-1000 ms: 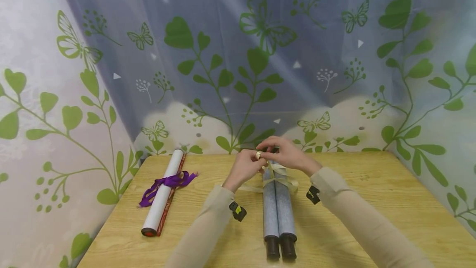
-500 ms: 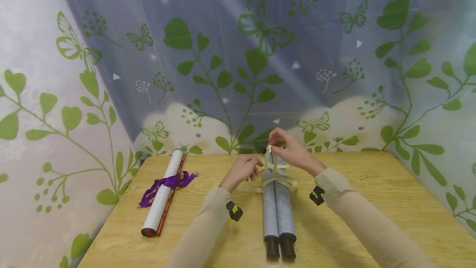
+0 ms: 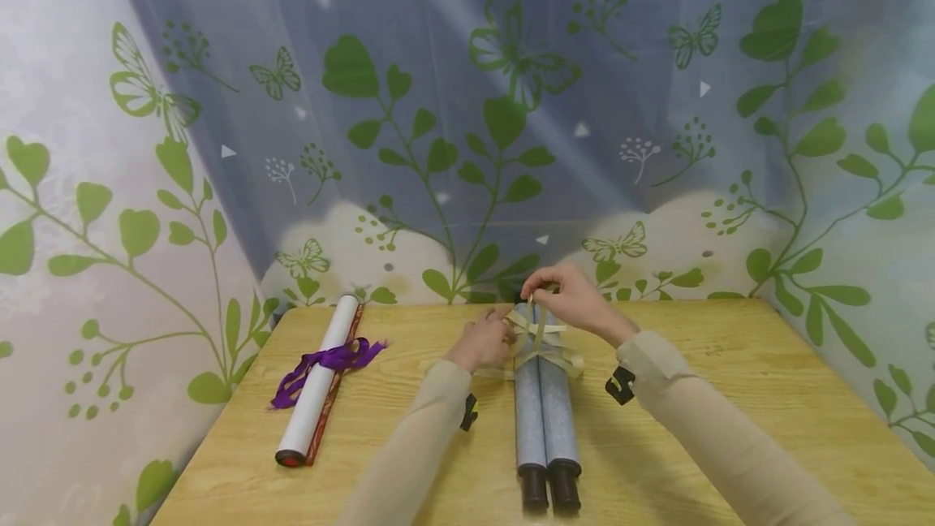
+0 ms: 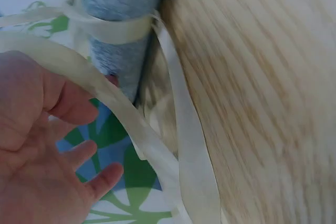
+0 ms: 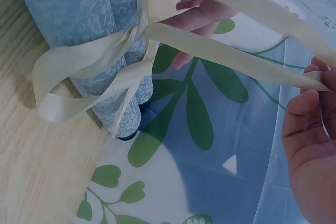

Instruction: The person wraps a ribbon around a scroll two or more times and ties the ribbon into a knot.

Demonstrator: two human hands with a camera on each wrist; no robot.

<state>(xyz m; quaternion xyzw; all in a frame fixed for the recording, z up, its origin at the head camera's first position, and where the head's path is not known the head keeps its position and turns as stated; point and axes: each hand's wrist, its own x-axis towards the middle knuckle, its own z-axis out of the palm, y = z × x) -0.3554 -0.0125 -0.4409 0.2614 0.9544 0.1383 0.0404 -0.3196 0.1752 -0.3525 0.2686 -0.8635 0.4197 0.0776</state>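
A double-roller scroll [image 3: 531, 420], pale blue with dark brown end knobs, lies lengthwise on the wooden table. Cream ribbon [image 5: 86, 56] wraps its far part and forms a loop on one side. My right hand [image 3: 573, 299] pinches a length of this ribbon above the scroll's far end; in the right wrist view the ribbon stretches taut toward its fingertips. Just left of the wrapping is my left hand [image 3: 482, 339]. In the left wrist view its fingers [image 4: 105, 182] are loosely bent and apart, and a ribbon strip [image 4: 118, 100] passes across beside the hand.
On the left of the table [image 3: 409, 428] lies a white scroll [image 3: 314, 404] with red edging, tied with a purple ribbon [image 3: 339, 354]. A leaf-and-butterfly patterned curtain [image 3: 438, 144] hangs right behind the table's back edge.
My hands have drawn apart from where they met over the ribbon. The right hand rose, then lowered slightly with the ribbon pinched. My left hand moved left and turned, close beside the wrapping.
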